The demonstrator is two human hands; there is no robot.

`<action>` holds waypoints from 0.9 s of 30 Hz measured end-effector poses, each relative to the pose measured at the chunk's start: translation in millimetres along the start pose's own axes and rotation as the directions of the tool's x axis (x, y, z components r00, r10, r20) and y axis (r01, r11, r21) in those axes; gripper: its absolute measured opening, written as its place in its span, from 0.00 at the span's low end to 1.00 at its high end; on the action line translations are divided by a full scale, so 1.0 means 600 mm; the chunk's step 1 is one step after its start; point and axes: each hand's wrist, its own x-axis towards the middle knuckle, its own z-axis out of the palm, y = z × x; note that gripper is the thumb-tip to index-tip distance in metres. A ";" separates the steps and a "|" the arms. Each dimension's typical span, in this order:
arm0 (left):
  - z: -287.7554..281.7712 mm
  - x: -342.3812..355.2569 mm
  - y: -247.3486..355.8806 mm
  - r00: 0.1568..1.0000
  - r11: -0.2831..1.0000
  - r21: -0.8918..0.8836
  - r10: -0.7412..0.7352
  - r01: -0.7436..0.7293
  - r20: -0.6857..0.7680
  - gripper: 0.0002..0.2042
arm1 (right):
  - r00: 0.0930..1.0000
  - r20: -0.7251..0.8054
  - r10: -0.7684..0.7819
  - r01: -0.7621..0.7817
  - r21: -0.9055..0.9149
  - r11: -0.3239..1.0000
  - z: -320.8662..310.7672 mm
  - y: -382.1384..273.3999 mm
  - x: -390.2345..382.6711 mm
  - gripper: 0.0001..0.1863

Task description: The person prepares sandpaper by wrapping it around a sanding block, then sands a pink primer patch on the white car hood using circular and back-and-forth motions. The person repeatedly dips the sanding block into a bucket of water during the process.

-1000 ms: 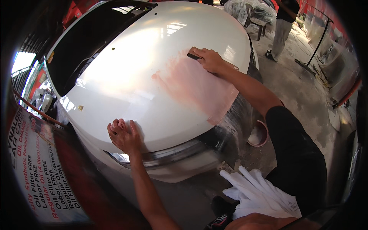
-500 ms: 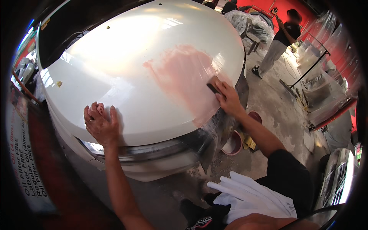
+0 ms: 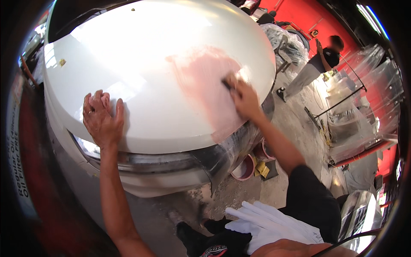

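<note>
In my right hand (image 3: 245, 97) is a small dark sanding block (image 3: 226, 82), held against the white car hood (image 3: 145, 77). It lies on a wet, pinkish patch (image 3: 201, 70) that spreads over the hood's right side, smeared at its edges. My left hand (image 3: 104, 122) rests near the hood's front left edge, its fingers curled around a pinkish wad (image 3: 105, 100); whether that is sponge or cloth I cannot tell. Motion blurs the right fingers and the block a little.
Two reddish tubs (image 3: 245, 168) stand on the floor below the hood's front, beside yellow and dark pieces (image 3: 262, 169). A person in a black shirt (image 3: 330, 58) stands at the far right. Near them are a black stand (image 3: 342, 103) and plastic-wrapped items (image 3: 357, 115).
My right hand has moved the sanding block up and slightly left across the pinkish patch. My left hand stays on the hood with the wad. The whole view has shifted a little.
</note>
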 end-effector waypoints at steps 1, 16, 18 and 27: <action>0.003 -0.005 0.029 1.000 1.000 -0.012 -0.004 0.004 0.026 0.30 | 0.977 -0.111 -0.183 0.172 -0.103 0.980 -0.013 0.039 0.069 0.27; 0.003 -0.005 0.032 1.000 0.994 -0.113 -0.001 0.000 -0.008 0.31 | 1.000 0.017 -0.018 0.019 -0.015 1.000 0.000 -0.017 0.166 0.26; -0.008 0.001 0.006 0.999 0.998 -0.056 -0.015 0.013 -0.038 0.31 | 0.996 0.020 -0.087 0.085 0.077 0.993 0.017 -0.074 0.079 0.28; -0.006 -0.008 0.033 0.999 0.990 -0.134 -0.034 0.036 0.016 0.29 | 0.999 0.020 0.048 -0.046 -0.084 0.995 0.018 -0.040 0.191 0.26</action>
